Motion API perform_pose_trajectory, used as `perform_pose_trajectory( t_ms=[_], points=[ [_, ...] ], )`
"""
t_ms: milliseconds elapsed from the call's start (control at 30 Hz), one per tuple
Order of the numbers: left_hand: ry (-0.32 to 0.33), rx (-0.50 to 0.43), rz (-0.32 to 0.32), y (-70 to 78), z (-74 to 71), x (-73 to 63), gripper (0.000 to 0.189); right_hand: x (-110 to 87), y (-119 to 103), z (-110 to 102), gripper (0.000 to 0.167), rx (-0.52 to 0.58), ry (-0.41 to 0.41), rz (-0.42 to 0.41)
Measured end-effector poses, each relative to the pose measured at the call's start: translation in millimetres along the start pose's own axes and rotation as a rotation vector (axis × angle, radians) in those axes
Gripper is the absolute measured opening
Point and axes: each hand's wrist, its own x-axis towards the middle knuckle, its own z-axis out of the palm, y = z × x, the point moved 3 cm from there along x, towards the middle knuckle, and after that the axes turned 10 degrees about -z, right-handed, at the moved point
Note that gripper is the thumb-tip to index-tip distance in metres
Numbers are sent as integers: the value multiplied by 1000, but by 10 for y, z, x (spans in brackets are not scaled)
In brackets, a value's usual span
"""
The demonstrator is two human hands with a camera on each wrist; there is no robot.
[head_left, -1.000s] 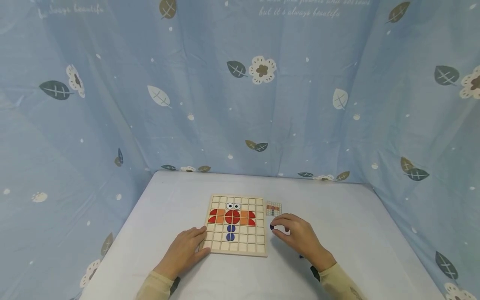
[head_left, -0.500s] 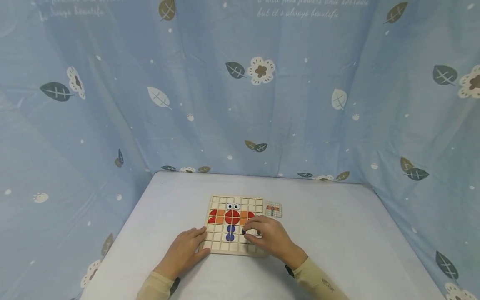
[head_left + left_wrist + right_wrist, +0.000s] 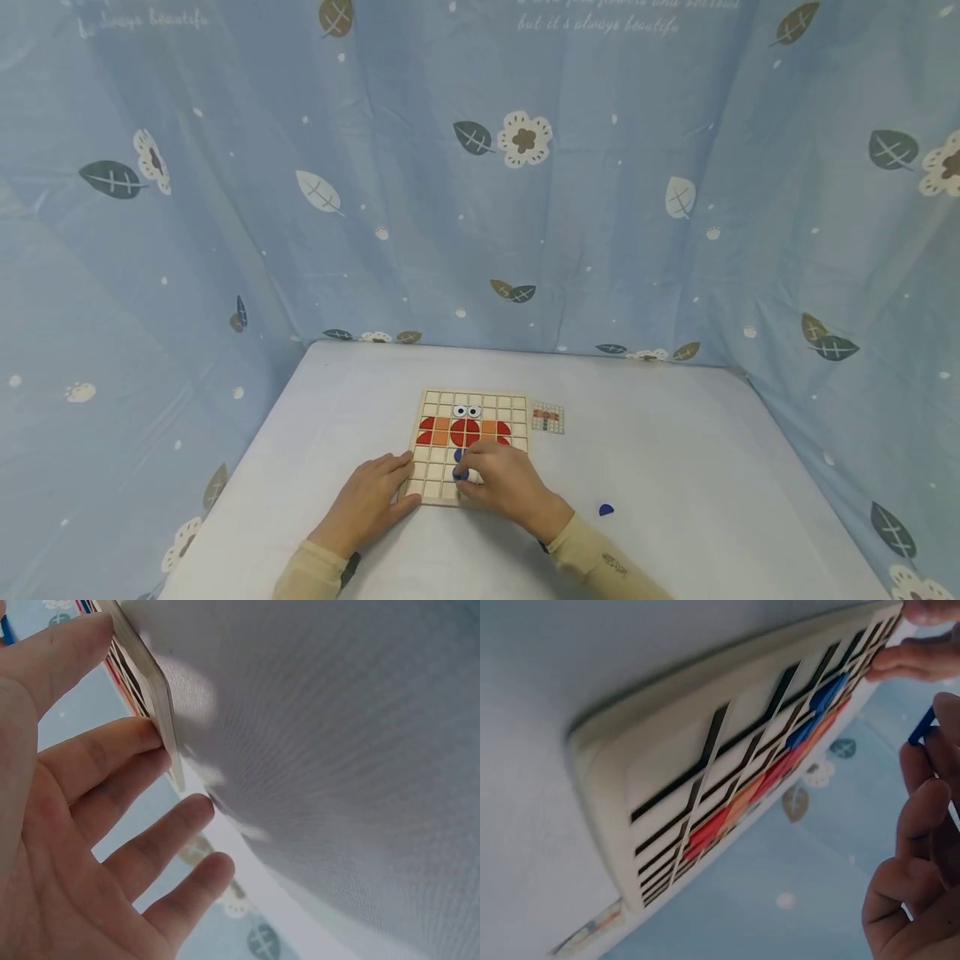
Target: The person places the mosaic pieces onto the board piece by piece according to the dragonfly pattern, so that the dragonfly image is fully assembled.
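Observation:
A wooden grid board (image 3: pixel 433 492) lies on the white table. On it sit a red circle (image 3: pixel 465 432), orange pieces (image 3: pixel 442 427), red quarter-circles at the sides and two eye pieces (image 3: pixel 474 411). Blue pieces (image 3: pixel 829 694) form a column below the red circle, partly covered by my right hand (image 3: pixel 510 483) in the head view. That hand pinches a small blue piece (image 3: pixel 922 726) between thumb and finger, close over the board's lower middle. My left hand (image 3: pixel 369 500) rests at the board's left edge, its fingers extended and fingertips (image 3: pixel 146 735) against the rim.
A blue half-circle piece (image 3: pixel 606 509) lies on the table to the right of my right forearm. Beside the board's upper right corner is a small printed pattern card (image 3: pixel 548 417). A blue leaf-print curtain (image 3: pixel 420 208) encloses the table's back and sides.
From the right of the board, my right hand has moved left over it, carrying the blue piece to the blue column. The loose half-circle is now uncovered. My left hand stays put.

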Motion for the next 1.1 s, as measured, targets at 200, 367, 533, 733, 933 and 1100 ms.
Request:
perform_pose_trajectory(
  t_ms=[200, 367, 533, 733, 933, 1100],
  points=[
    [6, -10, -4, -9, 5, -12, 59, 33, -62, 130, 12, 3, -71, -16],
    [12, -8, 6, -14, 15, -5, 59, 26, -72, 208, 11, -2, -141, 12],
    [25, -2, 19, -23, 26, 4, 60, 30, -74, 254, 11, -38, -185, 25],
    [25, 2, 19, -22, 30, 8, 60, 52, -64, 277, 8, -50, -200, 34],
    [9, 6, 5, -15, 21, 3, 60, 65, -51, 295, 7, -44, -215, 48],
    [14, 3, 13, -16, 19, 8, 59, 62, -49, 303, 6, -63, -207, 19]
  ],
)
